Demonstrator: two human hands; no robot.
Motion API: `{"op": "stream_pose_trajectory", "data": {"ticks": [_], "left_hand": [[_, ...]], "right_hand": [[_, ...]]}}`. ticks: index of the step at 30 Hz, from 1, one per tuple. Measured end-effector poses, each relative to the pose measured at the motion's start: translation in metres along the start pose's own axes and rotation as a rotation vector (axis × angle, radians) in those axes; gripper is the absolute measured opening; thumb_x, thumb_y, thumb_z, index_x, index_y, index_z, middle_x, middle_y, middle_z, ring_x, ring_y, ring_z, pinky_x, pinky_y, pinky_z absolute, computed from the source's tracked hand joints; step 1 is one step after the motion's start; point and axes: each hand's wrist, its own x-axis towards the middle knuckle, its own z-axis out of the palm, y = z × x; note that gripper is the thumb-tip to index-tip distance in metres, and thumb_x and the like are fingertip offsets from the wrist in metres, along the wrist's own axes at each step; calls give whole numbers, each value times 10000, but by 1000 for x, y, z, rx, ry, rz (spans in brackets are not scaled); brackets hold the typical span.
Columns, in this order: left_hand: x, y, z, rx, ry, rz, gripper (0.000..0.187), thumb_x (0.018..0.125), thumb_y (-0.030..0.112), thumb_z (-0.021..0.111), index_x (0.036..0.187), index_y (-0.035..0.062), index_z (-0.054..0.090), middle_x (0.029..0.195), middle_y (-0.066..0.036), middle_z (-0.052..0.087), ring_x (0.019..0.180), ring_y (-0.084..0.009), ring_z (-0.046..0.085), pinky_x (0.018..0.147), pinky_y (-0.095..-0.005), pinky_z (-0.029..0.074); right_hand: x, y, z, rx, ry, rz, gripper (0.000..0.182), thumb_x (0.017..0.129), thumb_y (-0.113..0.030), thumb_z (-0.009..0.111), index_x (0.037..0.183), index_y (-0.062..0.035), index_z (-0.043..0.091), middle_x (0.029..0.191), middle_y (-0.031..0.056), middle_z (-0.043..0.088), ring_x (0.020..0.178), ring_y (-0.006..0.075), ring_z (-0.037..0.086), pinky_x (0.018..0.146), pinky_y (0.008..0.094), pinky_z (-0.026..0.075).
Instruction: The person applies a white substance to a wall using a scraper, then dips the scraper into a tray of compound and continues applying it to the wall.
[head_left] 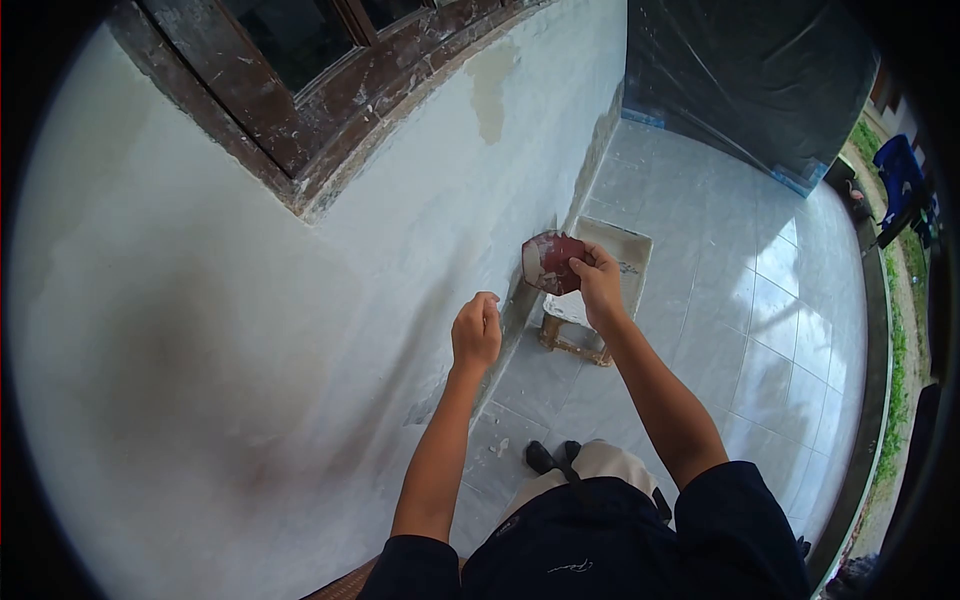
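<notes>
- Ideally, keep the right hand's (602,285) thumb-and-finger pinch firm on the flat red piece (558,266), above the tray (612,231).
- Left hand (477,332), loosely closed, nothing visible inside: best clear of its smeared end.

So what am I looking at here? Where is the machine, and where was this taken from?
There is no machine: these are a person's two bare hands, seen by a camera worn on the head, looking forward and down. That is why the arms reach in from the bottom, and the edges look bent. The right hand holds a flat reddish-brown piece with pale smears. The left hand is near the wall, fingers curled; I can't tell whether it holds anything. Beyond the right hand, a pale tray sits on a low stool, which stands on the tiled floor.
</notes>
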Motion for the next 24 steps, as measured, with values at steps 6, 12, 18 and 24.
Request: {"op": "stream_pose_trajectory", "data": {"ticks": [6, 12, 18, 24], "left_hand": [[5, -16, 40, 4, -91, -43, 200, 946, 148, 482, 1002, 0, 604, 840, -160, 643, 778, -304, 626, 761, -395, 489], [20, -41, 88, 50, -136, -42, 260, 894, 96, 554, 1138, 6, 545, 1129, -176, 558, 1047, -326, 548, 880, -397, 455], [52, -43, 143, 4, -164, -176, 337, 873, 100, 574, 1182, -13, 504, 1165, -208, 536, 1127, -391, 502, 984, -457, 396], [79, -54, 205, -36, -194, -256, 361, 868, 81, 575, 1204, -18, 489, 1188, -224, 517, 1135, -406, 491, 987, -464, 390]], "right_hand": [[20, 16, -30, 37, 76, 43, 278, 879, 47, 533, 1153, 57, 583, 1036, 110, 666, 905, 166, 642, 815, 286, 514], [69, 46, -63, 51, 139, 125, 279, 883, 45, 539, 1158, 59, 583, 1040, 113, 664, 909, 162, 634, 803, 281, 511], [147, 53, -100, -49, 127, 178, 270, 910, 35, 535, 1177, 66, 569, 1068, 124, 657, 927, 161, 633, 826, 278, 515], [215, 58, -133, -117, 131, 197, 271, 920, 28, 538, 1188, 67, 565, 1093, 122, 659, 955, 158, 633, 835, 282, 515]]}}
